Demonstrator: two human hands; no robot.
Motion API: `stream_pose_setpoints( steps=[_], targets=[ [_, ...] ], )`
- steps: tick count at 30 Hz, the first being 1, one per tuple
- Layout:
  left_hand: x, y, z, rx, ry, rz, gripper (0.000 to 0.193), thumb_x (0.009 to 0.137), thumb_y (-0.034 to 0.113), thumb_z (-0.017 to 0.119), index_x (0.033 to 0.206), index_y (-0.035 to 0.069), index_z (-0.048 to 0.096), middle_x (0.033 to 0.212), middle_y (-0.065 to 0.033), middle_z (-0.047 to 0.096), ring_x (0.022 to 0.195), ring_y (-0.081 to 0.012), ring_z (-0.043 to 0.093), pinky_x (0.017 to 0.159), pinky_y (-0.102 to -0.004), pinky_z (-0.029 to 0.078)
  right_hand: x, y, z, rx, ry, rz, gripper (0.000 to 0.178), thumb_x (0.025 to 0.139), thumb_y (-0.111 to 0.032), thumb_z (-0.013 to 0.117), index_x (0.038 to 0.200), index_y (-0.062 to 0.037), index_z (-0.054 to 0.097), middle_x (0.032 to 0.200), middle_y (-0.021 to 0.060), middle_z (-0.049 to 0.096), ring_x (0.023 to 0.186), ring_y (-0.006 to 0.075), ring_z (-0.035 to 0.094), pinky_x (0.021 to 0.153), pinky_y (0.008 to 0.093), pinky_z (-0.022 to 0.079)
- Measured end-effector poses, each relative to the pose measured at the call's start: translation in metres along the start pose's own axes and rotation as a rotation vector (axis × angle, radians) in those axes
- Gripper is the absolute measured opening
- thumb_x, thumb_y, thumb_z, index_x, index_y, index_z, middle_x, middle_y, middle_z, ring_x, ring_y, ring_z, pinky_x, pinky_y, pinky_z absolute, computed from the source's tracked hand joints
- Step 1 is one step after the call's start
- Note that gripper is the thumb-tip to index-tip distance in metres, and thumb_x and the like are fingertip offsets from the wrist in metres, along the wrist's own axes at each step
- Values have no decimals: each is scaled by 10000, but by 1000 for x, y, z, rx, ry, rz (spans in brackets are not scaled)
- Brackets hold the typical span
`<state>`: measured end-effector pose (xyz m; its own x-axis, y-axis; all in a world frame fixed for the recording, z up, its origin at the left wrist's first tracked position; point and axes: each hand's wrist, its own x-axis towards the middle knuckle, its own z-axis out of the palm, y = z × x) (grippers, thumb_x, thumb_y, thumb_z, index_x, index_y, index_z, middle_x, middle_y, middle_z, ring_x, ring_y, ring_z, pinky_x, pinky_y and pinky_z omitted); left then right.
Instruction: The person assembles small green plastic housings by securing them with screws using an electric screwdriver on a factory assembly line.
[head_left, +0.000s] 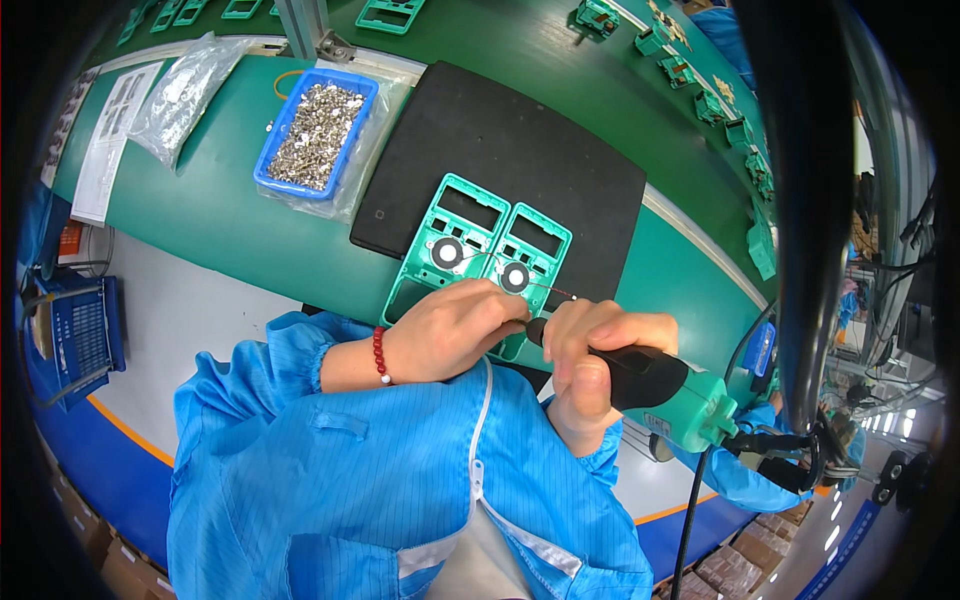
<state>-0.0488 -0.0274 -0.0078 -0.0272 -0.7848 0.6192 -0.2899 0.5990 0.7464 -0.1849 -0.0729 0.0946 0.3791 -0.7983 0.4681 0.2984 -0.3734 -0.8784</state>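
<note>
Two green plastic housings (450,188) lie side by side on a black mat (410,170), partly over its near edge. Each carries a round black-and-white speaker-like disc (447,253), and a thin wire runs from the right one. My right hand (590,345) grips a green-and-black electric screwdriver (685,405), its nose pointing left toward the lower part of the housings. Beside that nose, my left hand (450,325) rests over the housings with its fingers pinched together. Whatever those fingertips hold, and the screwdriver's tip, are hidden.
A blue tray (262,175) full of small metal screws stands left of the mat. Further left lie a clear plastic bag (190,100) and a printed sheet (112,140). Green housings (652,40) line the belt beyond. A cable hangs from the screwdriver; another person's blue sleeve (735,485) shows right.
</note>
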Motion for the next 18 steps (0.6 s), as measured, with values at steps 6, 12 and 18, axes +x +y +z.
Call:
stream_pose_setpoints(
  steps=[6,12,18],
  targets=[
    [7,6,-13,488,-237,-83,518,771,351,803,1157,32,669,1323,-72,613,1248,-250,542,1040,-431,414,-3,32,-22,-85,41,-111,233,978,-119,660,1061,-35,459,680,39,493,503,112,440,501,297,403],
    [-2,2,-6,585,-358,-117,653,798,429,771,1289,16,646,1363,-101,599,1341,-266,489,1132,-503,332,-13,54,-32,-210,116,-68,190,967,-54,630,1066,-21,472,676,47,493,514,120,448,496,301,404],
    [-2,3,-8,612,-386,-130,664,837,463,731,1298,-3,625,1372,-91,593,1393,-263,432,1180,-502,272,-13,63,-29,-150,118,-31,196,967,-52,642,1070,-18,479,688,48,505,529,123,464,499,291,408]
  ],
)
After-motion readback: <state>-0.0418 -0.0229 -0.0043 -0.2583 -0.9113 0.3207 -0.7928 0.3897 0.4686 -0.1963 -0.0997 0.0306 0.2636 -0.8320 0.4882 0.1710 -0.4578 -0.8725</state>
